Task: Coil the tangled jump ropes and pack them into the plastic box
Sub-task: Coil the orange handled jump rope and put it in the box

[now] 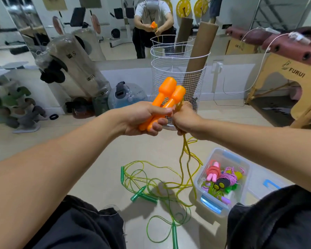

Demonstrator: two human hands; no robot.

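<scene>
At frame centre the left hand [144, 119] grips both orange handles [167, 97]; the right hand [185, 121] pinches the yellow rope [184, 159]. Coiling is under way; next, probably wrap it, then reach the plastic box [221, 207], lower right.

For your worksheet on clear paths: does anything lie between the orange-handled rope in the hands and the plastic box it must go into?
Nothing visible blocks it. The plastic box stands open, lid off, though coiled ropes already fill part of it.

Bright indoor light, fisheye edges
</scene>
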